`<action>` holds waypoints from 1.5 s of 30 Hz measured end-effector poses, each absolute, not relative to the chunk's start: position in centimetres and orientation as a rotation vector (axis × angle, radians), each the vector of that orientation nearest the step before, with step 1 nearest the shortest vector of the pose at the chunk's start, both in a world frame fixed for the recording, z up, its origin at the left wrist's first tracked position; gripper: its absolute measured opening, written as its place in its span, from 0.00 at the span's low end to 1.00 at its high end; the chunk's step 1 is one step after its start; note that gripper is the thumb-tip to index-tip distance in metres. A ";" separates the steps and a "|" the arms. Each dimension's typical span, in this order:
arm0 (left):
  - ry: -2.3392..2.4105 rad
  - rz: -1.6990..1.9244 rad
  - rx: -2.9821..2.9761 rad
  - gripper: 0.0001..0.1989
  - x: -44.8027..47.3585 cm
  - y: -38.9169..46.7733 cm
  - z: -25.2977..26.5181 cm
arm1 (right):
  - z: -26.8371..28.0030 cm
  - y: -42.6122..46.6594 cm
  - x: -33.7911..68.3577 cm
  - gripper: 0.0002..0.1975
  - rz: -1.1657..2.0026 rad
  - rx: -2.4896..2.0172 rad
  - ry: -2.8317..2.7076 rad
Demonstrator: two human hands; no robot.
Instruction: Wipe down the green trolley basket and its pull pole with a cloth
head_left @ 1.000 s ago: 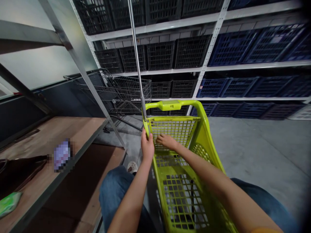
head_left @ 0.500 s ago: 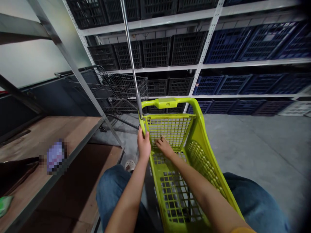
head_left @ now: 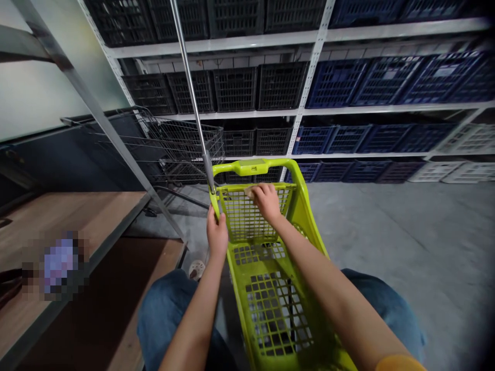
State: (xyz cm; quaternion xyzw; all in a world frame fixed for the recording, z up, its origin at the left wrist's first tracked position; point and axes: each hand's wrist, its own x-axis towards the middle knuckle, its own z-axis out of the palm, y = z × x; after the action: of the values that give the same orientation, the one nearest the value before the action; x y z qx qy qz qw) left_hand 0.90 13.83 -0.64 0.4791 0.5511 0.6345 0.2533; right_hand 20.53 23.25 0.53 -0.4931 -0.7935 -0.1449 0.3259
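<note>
Green cart (head_left: 270, 288) empty; right hand (head_left: 266, 200) inside.

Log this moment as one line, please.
left hand: gripping cart corner post | right hand: pressing small pad on cart's mesh end panel | metal pole: upright at corner

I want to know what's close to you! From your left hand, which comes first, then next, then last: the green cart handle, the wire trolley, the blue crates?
From the left hand:
1. Green cart handle, just above and right.
2. Wire trolley, behind on the left.
3. Blue crates, far right on the shelves.
</note>
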 end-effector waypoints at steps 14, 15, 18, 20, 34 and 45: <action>1.472 1.726 1.271 0.25 0.9 13.5 -0.2 | -15.9 14.5 21.3 0.15 -0.018 -1.322 -2.217; 1.470 1.726 1.280 0.24 0.9 13.4 -0.1 | -15.9 14.4 21.3 0.15 -0.008 -1.339 -2.207; 1.446 1.733 1.303 0.24 0.8 13.3 0.1 | -13.9 15.7 21.5 0.13 -0.013 -1.425 -2.119; 1.437 1.735 1.297 0.24 0.8 13.3 0.1 | -10.8 17.6 21.7 0.14 -0.056 -1.465 -1.964; 1.464 1.747 1.283 0.25 0.6 12.7 0.5 | -9.8 18.5 22.9 0.16 0.000 -1.466 -1.839; 1.490 1.741 1.305 0.24 0.1 12.5 0.3 | -10.1 17.9 21.6 0.12 0.020 -1.506 -1.497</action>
State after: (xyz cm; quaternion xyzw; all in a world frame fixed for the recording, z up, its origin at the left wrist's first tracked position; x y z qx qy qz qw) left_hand 0.10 12.51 0.32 0.4793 0.5471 0.6393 0.2496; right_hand 21.56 17.93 -10.06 -0.6191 -0.6157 0.0083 0.4873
